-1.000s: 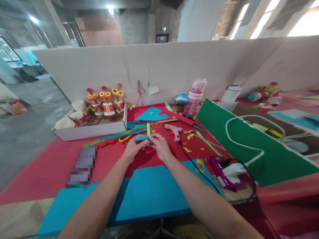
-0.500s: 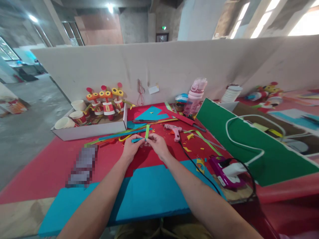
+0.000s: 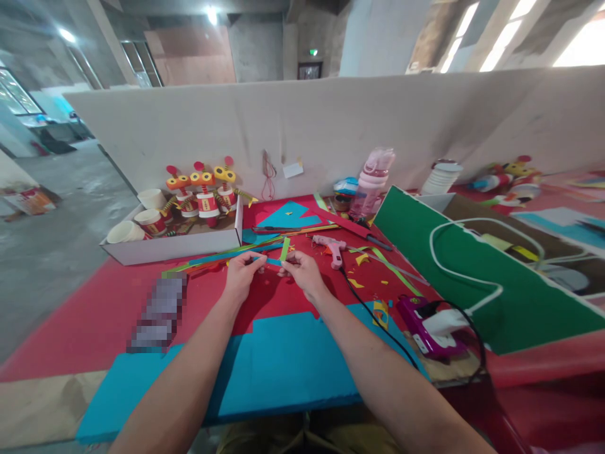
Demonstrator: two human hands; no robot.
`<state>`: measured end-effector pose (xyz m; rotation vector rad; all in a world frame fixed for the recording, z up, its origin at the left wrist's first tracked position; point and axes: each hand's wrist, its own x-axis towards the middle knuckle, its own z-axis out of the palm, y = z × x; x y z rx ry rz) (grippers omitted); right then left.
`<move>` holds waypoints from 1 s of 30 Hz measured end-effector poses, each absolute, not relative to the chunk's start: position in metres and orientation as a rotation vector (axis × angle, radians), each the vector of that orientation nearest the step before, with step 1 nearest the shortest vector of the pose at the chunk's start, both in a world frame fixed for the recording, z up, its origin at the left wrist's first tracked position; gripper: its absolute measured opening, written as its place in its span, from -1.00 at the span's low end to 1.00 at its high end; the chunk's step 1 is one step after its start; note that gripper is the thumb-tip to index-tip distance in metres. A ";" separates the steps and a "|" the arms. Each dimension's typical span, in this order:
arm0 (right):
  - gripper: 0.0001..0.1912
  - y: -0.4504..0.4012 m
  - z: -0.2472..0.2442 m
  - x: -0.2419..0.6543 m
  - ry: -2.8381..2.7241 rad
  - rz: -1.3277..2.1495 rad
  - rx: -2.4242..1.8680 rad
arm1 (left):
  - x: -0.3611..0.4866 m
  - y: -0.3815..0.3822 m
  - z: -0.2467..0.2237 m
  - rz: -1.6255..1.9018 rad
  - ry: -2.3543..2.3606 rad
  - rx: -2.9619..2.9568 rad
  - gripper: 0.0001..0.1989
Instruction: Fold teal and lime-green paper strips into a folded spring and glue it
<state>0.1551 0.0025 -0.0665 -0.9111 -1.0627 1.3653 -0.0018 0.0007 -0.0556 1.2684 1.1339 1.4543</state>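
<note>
My left hand (image 3: 242, 275) pinches the left end of a short blue paper strip (image 3: 273, 261). My right hand (image 3: 303, 272) is closed where that strip meets a light green paper strip (image 3: 285, 249), which sticks up from the fingers. The two strips cross at an angle; the join itself is covered by the right fingertips. Both hands hover over the red tabletop (image 3: 208, 299). Just beyond the right hand lies a pink glue gun (image 3: 331, 250). Long blue and green strips (image 3: 212, 255) lie behind the left hand.
A white box (image 3: 179, 251) at the left holds paper cups and several cup figures (image 3: 207, 203). Blue sheets (image 3: 288, 366) cover the front edge. To the right are a purple power strip (image 3: 432, 334), a green board (image 3: 435, 271) and a pink bottle (image 3: 371, 183).
My left hand has moved slightly left, away from the right, so the blue strip is stretched between them. The right hand and green strip have shifted a little right.
</note>
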 end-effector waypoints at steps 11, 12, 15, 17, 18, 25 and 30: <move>-0.73 0.007 -0.066 0.159 -0.855 1.343 -0.864 | -0.013 0.002 -0.050 1.648 1.181 1.112 -0.72; -0.72 0.007 -0.066 0.159 -0.830 1.365 -0.833 | -0.012 0.001 -0.050 1.606 1.185 1.138 -0.74; -0.73 0.006 -0.066 0.156 -0.802 1.395 -0.791 | -0.005 -0.002 -0.052 1.475 1.136 1.224 -0.70; -0.74 0.005 -0.065 0.155 -0.816 1.391 -0.784 | 0.001 -0.004 -0.053 1.432 1.098 1.256 -0.58; -0.75 0.004 -0.065 0.154 -0.822 1.387 -0.782 | 0.004 -0.005 -0.053 1.428 1.094 1.269 -0.61; -0.75 0.003 -0.066 0.149 -0.807 1.429 -0.747 | 0.014 -0.008 -0.054 1.396 1.135 1.316 -0.72; -0.70 0.002 -0.068 0.148 -0.807 1.447 -0.732 | 0.017 -0.009 -0.055 1.358 1.094 1.349 -0.72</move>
